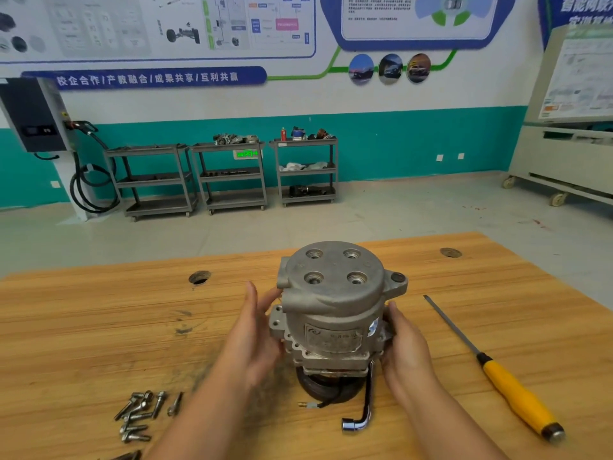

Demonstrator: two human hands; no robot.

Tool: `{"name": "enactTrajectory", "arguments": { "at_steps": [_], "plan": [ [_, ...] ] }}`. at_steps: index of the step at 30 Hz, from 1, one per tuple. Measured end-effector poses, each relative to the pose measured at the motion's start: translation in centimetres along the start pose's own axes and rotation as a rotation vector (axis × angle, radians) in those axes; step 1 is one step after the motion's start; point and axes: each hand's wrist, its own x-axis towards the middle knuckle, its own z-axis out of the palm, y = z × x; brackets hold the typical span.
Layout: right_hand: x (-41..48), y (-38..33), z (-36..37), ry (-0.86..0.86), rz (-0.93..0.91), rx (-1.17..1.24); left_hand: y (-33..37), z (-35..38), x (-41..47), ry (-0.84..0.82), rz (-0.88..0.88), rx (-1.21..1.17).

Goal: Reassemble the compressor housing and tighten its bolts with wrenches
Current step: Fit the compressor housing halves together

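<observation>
On the wooden bench (99, 327), teal-banded wall (398, 144) beyond, compressor housing (335, 287) between straight left fingers (252, 298) and right hand (408, 346), fingers hidden.

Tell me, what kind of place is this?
Probably an automotive training workshop: a compressor stands on a wooden workbench beside loose bolts, parts carts line the far wall, and vehicle diagrams hang above them.

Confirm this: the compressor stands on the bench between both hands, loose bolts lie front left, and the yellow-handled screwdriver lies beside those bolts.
Not quite. The head view shows the yellow-handled screwdriver lying right of the compressor, across from the loose bolts. The rest holds: compressor on the bench between the left hand and right hand.
</observation>
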Motion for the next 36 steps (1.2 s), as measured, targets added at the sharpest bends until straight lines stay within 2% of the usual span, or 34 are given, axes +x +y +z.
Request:
{"name": "enactTrajectory", "arguments": {
  "at_steps": [3, 14, 26, 32, 36],
  "plan": [
    [-0.2, 0.0, 1.0, 0.043, -0.044, -0.048, -1.2, 1.2, 0.1, 0.165, 0.001, -0.01],
    [-2.3, 1.2, 2.7, 0.141, -0.083, -0.059, -0.5, 0.5, -1.2, 0.217, -0.033, 0.04],
    [-5.8, 5.0, 6.7, 0.042, -0.085, 0.022, 1.6, -4.4, -6.7, 0.289, 0.053, -0.059],
    [-5.5, 5.2, 7.0, -0.046, -0.081, 0.041, 1.4, -3.8, -8.9, 0.39, 0.11, -0.087],
    [-5.1, 5.3, 6.7, -0.069, -0.075, 0.06, 1.0, -3.1, -9.5, 0.38, 0.122, -0.089]
  ]
}}
